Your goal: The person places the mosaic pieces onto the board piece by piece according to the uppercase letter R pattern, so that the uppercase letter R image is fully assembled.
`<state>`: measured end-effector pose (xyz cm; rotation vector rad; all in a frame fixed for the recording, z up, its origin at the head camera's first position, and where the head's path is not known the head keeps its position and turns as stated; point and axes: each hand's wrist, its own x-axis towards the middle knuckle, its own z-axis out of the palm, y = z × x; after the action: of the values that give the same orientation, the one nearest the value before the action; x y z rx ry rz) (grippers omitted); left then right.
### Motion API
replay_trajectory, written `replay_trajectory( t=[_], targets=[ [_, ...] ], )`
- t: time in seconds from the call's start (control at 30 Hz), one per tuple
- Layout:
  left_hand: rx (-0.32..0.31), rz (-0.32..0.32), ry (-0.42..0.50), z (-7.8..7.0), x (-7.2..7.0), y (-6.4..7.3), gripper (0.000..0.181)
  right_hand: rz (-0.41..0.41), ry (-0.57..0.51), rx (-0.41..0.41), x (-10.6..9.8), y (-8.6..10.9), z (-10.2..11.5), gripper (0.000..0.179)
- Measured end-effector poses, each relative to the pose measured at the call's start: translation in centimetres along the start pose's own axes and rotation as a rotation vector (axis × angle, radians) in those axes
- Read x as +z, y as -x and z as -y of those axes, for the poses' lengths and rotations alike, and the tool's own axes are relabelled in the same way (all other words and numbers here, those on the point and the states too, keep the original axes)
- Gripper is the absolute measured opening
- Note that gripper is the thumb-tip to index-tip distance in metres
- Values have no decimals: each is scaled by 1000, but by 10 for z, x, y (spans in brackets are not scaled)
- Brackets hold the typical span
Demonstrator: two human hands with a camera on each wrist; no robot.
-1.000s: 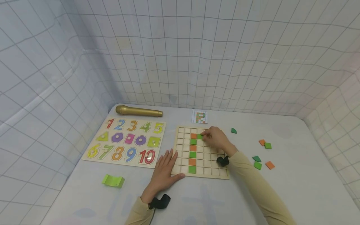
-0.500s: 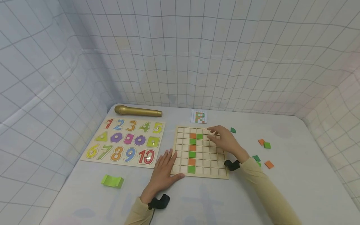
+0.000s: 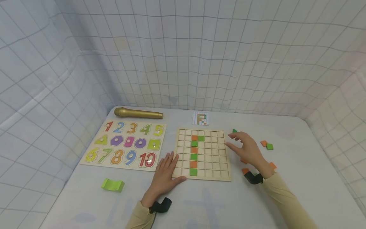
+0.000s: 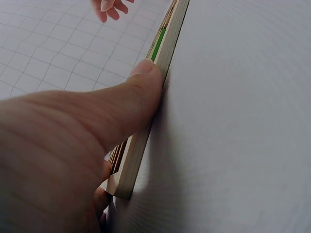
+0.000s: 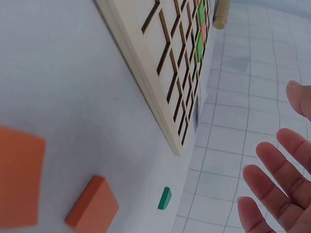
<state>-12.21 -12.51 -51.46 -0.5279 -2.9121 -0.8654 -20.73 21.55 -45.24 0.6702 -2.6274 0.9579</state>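
Note:
A wooden grid board (image 3: 210, 178) lies on the table, with orange and green square tiles set down one column and one green tile (image 3: 201, 138) beside the top orange tile (image 3: 194, 138). My left hand (image 3: 164, 176) rests on the board's near left corner, fingers extended. In the left wrist view its thumb (image 4: 138, 90) lies against the board's edge. To the right of the board, my right hand (image 3: 249, 150) hovers with fingers spread and nothing between them. Loose orange tiles (image 5: 95, 206) and a dark green quarter-round piece (image 5: 165, 198) lie below it in the right wrist view.
Left of the board lies a number puzzle (image 3: 120, 168), with a gold microphone (image 3: 138, 113) behind and a light green curved block (image 3: 112, 185) in front. A small pattern card (image 3: 200, 118) sits behind the board. More loose tiles, including a green one (image 3: 269, 146), lie at right.
My right hand has let go of the green tile in the upper row and moved right, off the board towards the loose pieces, its fingers spreading. The left hand has stayed in place.

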Motion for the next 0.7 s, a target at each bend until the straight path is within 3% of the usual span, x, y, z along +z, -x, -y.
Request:
replay_trajectory(
  t=[0.33,0.7],
  targets=[
    [-4,-8,8,-2,-3,0,86,65,47,132,-20,22,-11,44],
    [-9,4,3,0,-1,0,88,117,135,114,-24,33,-23,39]
  ],
)
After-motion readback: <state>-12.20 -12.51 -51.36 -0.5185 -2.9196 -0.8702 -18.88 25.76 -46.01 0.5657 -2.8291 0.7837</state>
